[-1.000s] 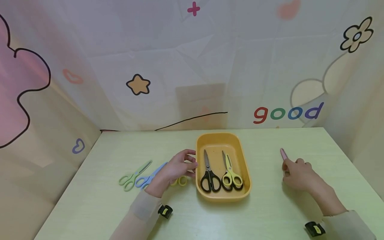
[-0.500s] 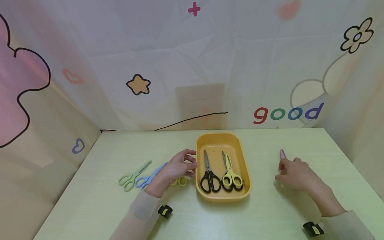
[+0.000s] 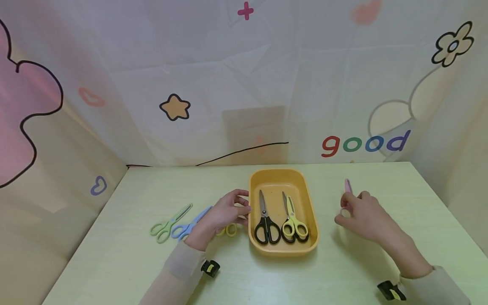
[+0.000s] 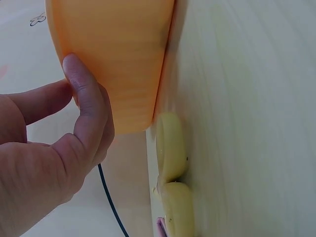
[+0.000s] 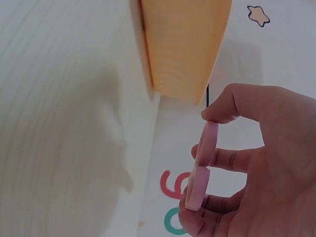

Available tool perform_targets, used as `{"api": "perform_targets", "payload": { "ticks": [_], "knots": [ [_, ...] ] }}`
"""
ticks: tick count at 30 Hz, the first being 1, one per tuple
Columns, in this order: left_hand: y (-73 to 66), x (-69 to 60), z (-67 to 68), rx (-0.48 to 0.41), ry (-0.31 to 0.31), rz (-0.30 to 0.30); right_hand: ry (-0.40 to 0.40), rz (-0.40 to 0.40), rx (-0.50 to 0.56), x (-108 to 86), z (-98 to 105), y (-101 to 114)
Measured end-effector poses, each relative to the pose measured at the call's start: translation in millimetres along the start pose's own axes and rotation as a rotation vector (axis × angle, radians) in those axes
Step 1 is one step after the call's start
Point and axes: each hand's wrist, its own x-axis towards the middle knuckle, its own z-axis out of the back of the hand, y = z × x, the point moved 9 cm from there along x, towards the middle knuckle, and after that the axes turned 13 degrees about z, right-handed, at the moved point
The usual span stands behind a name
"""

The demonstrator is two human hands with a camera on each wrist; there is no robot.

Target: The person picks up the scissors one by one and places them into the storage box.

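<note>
Pink scissors (image 3: 347, 186) were held by the right hand (image 3: 366, 216) beyond the yellow tray (image 3: 284, 252)'s right edge; its left edge was pinched by the left hand (image 3: 228, 208). Three scissors (image 3: 264, 212) were already inside, at least three others (image 3: 173, 220) left outside.

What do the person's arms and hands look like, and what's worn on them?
The left hand and right hand are bare; no glove or ring shows. The left sleeve and right sleeve are long, plain and pale beige. A small black box with a yellow mark sits by each cuff: left box, right box.
</note>
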Motion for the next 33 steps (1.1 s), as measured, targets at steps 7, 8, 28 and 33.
{"api": "perform_targets", "payload": {
  "ticks": [7, 8, 28, 33],
  "knots": [
    [-1.8, 0.5, -0.1, 0.016, -0.009, 0.001, -0.044, 0.041, 0.012, 4.2, 4.3, 29.5],
    [-2.0, 0.5, -0.2, 0.015, -0.008, -0.001, -0.05, 0.052, 0.013, 5.0, 5.0, 34.1],
    [-1.6, 0.5, -0.4, 0.001, -0.007, 0.005, -0.072, 0.217, -0.029, 24.7, -5.5, 112.3],
    [-2.2, -0.5, -0.9, -0.006, -0.008, 0.011, -0.041, 0.215, -0.065, 27.9, -17.7, 123.0]
  ]
}}
